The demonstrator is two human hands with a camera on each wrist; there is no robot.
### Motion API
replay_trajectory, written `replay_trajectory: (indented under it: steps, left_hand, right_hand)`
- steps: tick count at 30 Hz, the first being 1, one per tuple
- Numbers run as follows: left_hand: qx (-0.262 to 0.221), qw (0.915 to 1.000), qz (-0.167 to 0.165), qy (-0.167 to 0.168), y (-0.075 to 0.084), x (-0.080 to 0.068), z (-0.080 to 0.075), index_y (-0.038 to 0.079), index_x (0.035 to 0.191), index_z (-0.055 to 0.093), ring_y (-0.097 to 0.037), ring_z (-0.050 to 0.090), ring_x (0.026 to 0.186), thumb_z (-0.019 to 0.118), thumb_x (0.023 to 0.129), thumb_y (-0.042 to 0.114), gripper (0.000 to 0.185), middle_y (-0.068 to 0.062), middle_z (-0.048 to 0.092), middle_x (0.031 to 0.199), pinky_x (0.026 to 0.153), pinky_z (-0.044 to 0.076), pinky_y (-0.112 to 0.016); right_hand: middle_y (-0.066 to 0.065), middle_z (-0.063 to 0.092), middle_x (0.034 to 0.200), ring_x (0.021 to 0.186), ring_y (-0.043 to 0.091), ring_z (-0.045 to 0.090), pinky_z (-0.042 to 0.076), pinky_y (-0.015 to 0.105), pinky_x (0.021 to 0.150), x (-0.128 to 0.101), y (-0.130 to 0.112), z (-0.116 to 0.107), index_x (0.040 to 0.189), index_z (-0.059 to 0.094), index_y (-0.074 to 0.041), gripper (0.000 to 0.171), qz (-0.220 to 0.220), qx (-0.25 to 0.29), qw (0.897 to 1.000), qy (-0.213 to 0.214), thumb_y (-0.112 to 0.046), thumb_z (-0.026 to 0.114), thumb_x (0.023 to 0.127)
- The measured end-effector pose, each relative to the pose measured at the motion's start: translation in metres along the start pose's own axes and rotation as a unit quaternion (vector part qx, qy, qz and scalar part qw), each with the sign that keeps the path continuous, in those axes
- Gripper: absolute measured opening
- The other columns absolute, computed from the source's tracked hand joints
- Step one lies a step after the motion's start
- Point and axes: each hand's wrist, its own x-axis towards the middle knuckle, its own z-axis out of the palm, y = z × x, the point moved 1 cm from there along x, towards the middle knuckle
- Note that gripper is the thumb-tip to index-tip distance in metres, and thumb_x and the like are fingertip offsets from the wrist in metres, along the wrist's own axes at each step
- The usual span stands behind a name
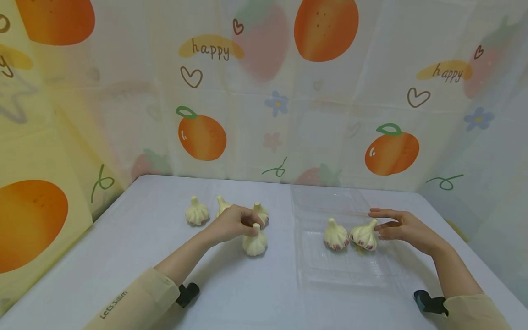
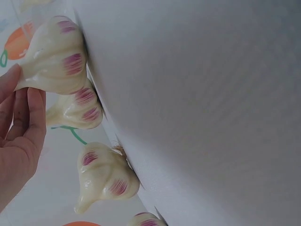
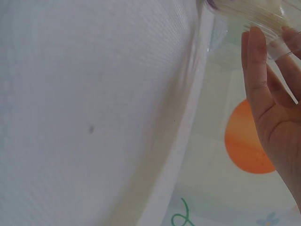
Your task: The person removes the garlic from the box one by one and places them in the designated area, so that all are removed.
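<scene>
My left hand (image 1: pixel 231 224) pinches the stem of a white garlic bulb (image 1: pixel 255 243), which stands stem-up low over the table. Purple streaks mark this bulb in the left wrist view. Behind that hand are three more bulbs: one at the left (image 1: pixel 196 213), one partly covered by the hand (image 1: pixel 221 203), and one at the right (image 1: pixel 261 212). Two further bulbs (image 1: pixel 336 236) sit side by side in a clear plastic box (image 1: pixel 330 277). At the box's right side is my right hand (image 1: pixel 406 229), fingers extended, fingertips right at the clear wall in the right wrist view.
A white cloth covers the table (image 1: pixel 231 293). The box's clear lid (image 1: pixel 330 198) stands raised behind it. A printed curtain (image 1: pixel 247 105) with oranges and hearts hangs along the table's back edge. Black wrist mounts (image 1: pixel 187 294) stick out beneath both sleeves.
</scene>
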Motion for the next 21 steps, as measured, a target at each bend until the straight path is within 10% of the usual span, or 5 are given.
replay_trajectory:
  steps: [21]
  left_hand:
    - [-0.007,0.9999,-0.002,-0.012,-0.0017,-0.0008,0.0001,0.007,0.104,0.068,-0.013,0.060,0.091,0.070,0.079,0.015,0.026,-0.008,0.069,0.103,0.080,0.050,-0.024]
  right_hand:
    - [0.018,0.026,0.152,0.103,0.000,0.060,0.053,0.022,0.082,-0.0018,-0.0020,0.0011,0.136,0.046,-0.008,0.053,-0.004,0.002,1.000,0.003,-0.023,0.059,0.087]
